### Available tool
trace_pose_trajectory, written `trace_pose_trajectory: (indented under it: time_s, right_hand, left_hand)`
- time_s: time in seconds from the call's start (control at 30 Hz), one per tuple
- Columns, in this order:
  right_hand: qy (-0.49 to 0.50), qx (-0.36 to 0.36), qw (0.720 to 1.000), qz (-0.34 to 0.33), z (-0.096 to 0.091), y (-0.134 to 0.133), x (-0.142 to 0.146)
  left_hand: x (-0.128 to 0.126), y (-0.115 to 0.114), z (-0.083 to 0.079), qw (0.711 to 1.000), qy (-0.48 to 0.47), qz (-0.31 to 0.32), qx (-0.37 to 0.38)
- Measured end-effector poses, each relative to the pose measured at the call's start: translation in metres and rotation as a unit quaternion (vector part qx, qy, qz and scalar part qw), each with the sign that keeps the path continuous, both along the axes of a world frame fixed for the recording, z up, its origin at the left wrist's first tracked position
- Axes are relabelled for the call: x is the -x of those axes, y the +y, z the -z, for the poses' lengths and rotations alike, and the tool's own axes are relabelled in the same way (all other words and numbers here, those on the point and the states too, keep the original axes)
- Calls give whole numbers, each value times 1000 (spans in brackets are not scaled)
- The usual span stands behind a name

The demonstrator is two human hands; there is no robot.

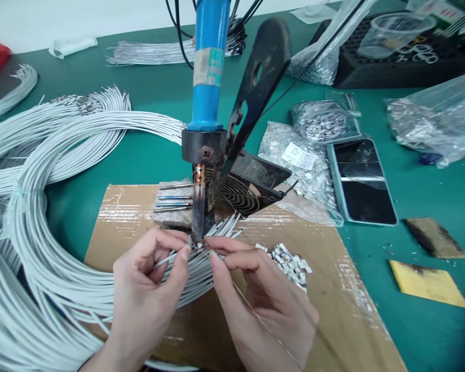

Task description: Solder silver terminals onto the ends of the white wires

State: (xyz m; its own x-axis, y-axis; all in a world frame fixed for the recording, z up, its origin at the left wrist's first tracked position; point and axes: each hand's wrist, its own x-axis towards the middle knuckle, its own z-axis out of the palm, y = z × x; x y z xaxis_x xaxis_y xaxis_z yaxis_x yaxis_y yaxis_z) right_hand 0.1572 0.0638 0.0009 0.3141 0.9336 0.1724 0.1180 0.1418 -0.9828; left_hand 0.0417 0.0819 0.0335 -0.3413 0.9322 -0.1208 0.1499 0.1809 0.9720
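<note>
A blue-handled soldering iron point(208, 77) stands fixed in a black stand point(251, 181), its tip point(197, 217) pointing down at a cardboard sheet point(333, 310). My left hand point(147, 294) pinches a thin white wire point(166, 258) and holds its end at the tip. My right hand point(263, 299) pinches a strand of solder wire point(256, 315) that meets the same spot. Both hands' fingers are closed. A bundle of white wires point(201, 274) lies under my hands.
Big coils of white wire point(42, 206) fill the left of the green table point(430, 201). Small metal terminals point(290, 261) are piled right of my hands. Bags of parts point(321, 121), a phone point(362, 181), a yellow sponge point(426, 284) and a black tray point(395, 62) sit to the right.
</note>
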Motion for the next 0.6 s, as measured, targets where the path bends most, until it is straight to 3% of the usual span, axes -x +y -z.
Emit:
trace_pose_trajectory:
  time_s: [0.6]
  right_hand:
    - [-21, -3, 1000, -14, -2, 2, -2]
  left_hand:
    - [0, 0, 1, 1000, -7, -4, -10]
